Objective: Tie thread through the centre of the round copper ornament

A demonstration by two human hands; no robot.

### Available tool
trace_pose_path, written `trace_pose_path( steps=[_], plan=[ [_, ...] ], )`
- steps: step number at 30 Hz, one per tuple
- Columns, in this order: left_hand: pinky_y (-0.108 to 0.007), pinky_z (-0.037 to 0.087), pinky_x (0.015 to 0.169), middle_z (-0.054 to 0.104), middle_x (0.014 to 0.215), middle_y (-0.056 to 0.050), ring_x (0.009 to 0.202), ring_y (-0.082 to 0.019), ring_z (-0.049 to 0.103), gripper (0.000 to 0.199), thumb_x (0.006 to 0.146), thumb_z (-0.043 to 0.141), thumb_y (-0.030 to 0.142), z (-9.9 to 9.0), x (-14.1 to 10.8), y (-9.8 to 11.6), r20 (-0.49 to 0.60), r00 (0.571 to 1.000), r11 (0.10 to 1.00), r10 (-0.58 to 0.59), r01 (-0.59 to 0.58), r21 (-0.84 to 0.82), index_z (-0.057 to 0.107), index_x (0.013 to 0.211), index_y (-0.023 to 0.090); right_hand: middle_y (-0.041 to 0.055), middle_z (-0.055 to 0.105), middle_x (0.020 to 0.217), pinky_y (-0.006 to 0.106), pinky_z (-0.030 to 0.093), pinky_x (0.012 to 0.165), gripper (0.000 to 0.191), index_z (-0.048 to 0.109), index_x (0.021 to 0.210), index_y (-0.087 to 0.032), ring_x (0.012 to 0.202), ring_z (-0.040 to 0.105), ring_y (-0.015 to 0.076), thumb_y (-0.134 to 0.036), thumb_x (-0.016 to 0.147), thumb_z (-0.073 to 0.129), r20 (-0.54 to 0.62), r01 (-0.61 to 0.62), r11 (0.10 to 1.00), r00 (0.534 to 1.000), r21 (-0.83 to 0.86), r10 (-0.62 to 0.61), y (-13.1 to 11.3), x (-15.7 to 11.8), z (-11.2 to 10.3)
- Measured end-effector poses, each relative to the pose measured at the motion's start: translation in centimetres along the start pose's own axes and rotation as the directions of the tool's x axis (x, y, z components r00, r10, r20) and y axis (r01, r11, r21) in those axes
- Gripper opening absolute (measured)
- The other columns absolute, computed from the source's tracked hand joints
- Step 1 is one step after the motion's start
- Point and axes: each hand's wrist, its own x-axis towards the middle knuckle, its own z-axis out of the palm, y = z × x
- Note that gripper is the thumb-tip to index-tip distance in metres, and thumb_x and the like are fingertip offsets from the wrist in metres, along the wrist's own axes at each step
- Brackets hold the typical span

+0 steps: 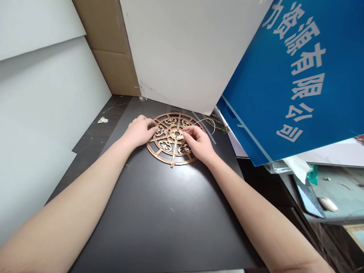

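Observation:
A round, copper-coloured openwork disc [174, 150] with spokes and curled ornaments lies flat on the dark grey board. My left hand [141, 131] is at its left side, thumb and fingers closed on the rim; the exact grip is partly hidden. Near the hub, my right hand [200, 145] pinches a thin white thread [214, 126], which loops out to the right above the disc. The end between those fingertips is too small to make out.
The dark board [159, 212] spans the work area. White panels [182, 49], cardboard [112, 68] and a blue sign [284, 87] with white characters stand around it. Beyond the disc lies a grey strip [212, 138]. At right are a phone [308, 197] and a white mouse [328, 204].

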Motion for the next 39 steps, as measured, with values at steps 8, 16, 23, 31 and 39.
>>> trace_pose_path(
  steps=[8, 16, 23, 31, 39],
  plan=[
    [-0.034, 0.046, 0.117, 0.058, 0.132, -0.006, 0.118, -0.017, 0.055, 0.045, 0.096, 0.048, 0.053, -0.1, -0.4, 0.6, -0.035, 0.999, 0.999, -0.034, 0.034, -0.009, 0.077, 0.121, 0.030, 0.0009, 0.060, 0.082, 0.022, 0.042, 0.073, 0.041, 0.066, 0.110, -0.018, 0.073, 0.050, 0.0059, -0.055, 0.091, 0.061, -0.002, -0.008, 1.000, 1.000, -0.025, 0.008, -0.2, -0.1, 0.0],
    [-0.047, 0.039, 0.119, 0.058, 0.129, -0.014, 0.127, -0.025, 0.052, 0.050, 0.101, 0.034, 0.044, 0.2, -1.2, 1.7, -0.109, 0.993, 0.975, 0.054, -0.029, 0.220, 0.074, 0.118, 0.020, 0.0009, 0.062, 0.085, 0.022, 0.040, 0.073, 0.040, 0.068, 0.110, -0.019, 0.074, 0.050, 0.0056, -0.054, 0.092, 0.062, -0.006, 0.010, 0.998, 1.000, -0.055, -0.011, 0.0, -0.1, -0.1],
    [-0.048, 0.041, 0.117, 0.054, 0.131, -0.019, 0.128, -0.028, 0.051, 0.055, 0.101, 0.028, 0.043, 0.7, -1.1, 1.6, -0.109, 0.993, 0.961, 0.046, -0.014, 0.276, 0.068, 0.124, 0.012, 0.0010, 0.062, 0.084, 0.022, 0.039, 0.071, 0.041, 0.067, 0.111, -0.019, 0.073, 0.048, 0.0054, -0.055, 0.092, 0.061, 0.003, 0.014, 0.998, 1.000, -0.056, -0.014, -0.1, -0.1, 0.0],
    [-0.051, 0.043, 0.118, 0.053, 0.138, -0.013, 0.130, -0.028, 0.051, 0.053, 0.100, 0.030, 0.047, 0.5, -0.9, 1.5, -0.085, 0.996, 0.995, -0.033, 0.041, 0.086, 0.068, 0.130, 0.023, 0.0004, 0.060, 0.082, 0.022, 0.040, 0.073, 0.041, 0.067, 0.110, -0.018, 0.073, 0.049, 0.0057, -0.054, 0.091, 0.061, 0.001, -0.001, 0.998, 1.000, -0.065, 0.001, -0.3, -0.2, 0.0],
    [-0.054, 0.035, 0.129, 0.048, 0.149, -0.001, 0.140, -0.028, 0.041, 0.059, 0.088, 0.051, 0.060, 0.6, -0.9, 1.2, -0.026, 0.999, 0.999, 0.048, -0.047, 0.022, 0.062, 0.143, 0.042, -0.0012, 0.058, 0.081, 0.021, 0.039, 0.073, 0.039, 0.067, 0.111, -0.019, 0.073, 0.049, 0.0045, -0.052, 0.092, 0.060, 0.002, -0.006, 0.997, 1.000, -0.072, 0.006, -0.4, -0.2, 0.0]
  ],
)
